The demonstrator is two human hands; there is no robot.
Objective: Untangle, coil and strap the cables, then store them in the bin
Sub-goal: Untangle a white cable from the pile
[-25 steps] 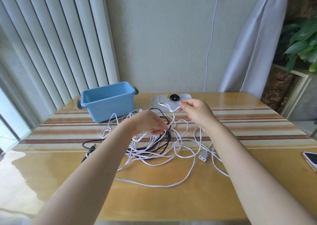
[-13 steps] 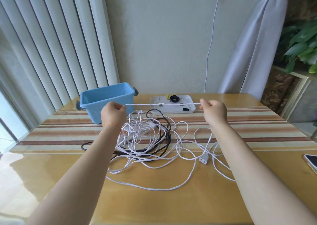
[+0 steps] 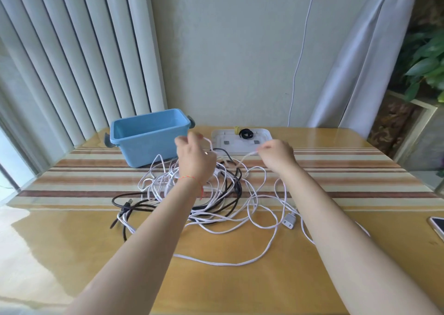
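Observation:
A tangle of white cable (image 3: 230, 221) and black cable (image 3: 134, 198) lies on the table's middle. My left hand (image 3: 194, 158) is raised above the pile and holds a loop of the white cable between its fingers. A little to the right, my right hand (image 3: 276, 154) pinches the same white cable, which sags between the two hands. A white two-pin plug (image 3: 289, 220) rests on the table at the right of the pile. The blue bin (image 3: 149, 135) stands at the back left, nothing visible inside it.
A white tray (image 3: 241, 141) with a black strap (image 3: 246, 133) and a yellow piece sits at the back centre. A phone (image 3: 438, 227) lies at the table's right edge. Another white cord (image 3: 300, 57) hangs from a wall socket. Blinds stand left, curtain and plant right.
Half a second ago the hands held the white cable taut and wide apart. Now they have come closer together and the stretch between them has gone slack.

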